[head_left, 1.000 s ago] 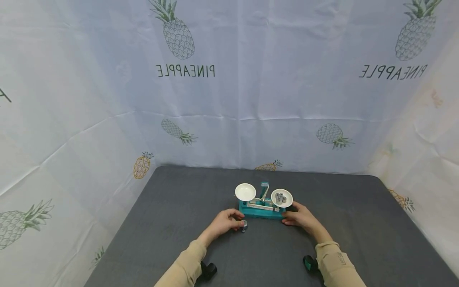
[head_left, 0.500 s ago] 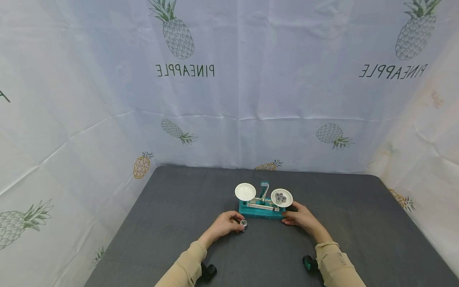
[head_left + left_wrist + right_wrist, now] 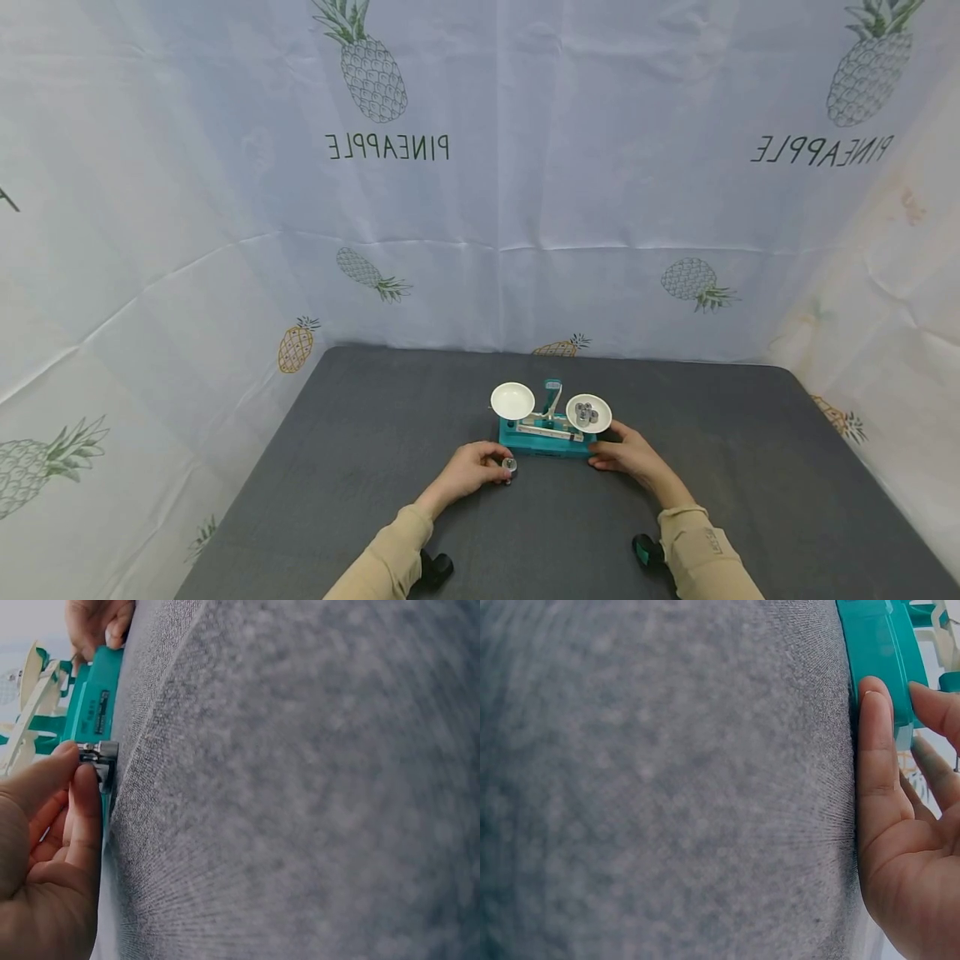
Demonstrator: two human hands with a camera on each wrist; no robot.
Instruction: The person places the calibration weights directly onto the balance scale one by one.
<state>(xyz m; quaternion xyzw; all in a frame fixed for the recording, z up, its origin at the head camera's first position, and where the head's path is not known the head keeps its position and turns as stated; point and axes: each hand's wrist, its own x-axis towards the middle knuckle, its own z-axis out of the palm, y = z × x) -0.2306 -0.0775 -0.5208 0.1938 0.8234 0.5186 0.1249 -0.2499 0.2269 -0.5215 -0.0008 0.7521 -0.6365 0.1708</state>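
Observation:
A teal balance scale (image 3: 551, 446) with two white pans stands on the dark grey table. Several small metal weights (image 3: 584, 413) are gathered in its right pan (image 3: 604, 423), while the left pan (image 3: 512, 401) holds nothing. My left hand (image 3: 467, 471) is just in front of the base's left end, pinching a shiny metal weight (image 3: 109, 750) between thumb and fingers. A smaller metal piece (image 3: 507, 482) shows just below it, partly hidden by the fingertips. My right hand (image 3: 633, 460) grips the right end of the base, thumb above and a finger low along the front (image 3: 877, 645).
The grey table (image 3: 555, 533) has rounded far corners. White curtains (image 3: 480, 192) with pineapple prints hang behind it and at both sides. Black devices (image 3: 435, 570) are worn at the wrists beneath beige sleeves (image 3: 386, 554).
The weight in my left fingers has tipped so its round top faces up, and that hand has shifted slightly. My right hand and the scale stay in place.

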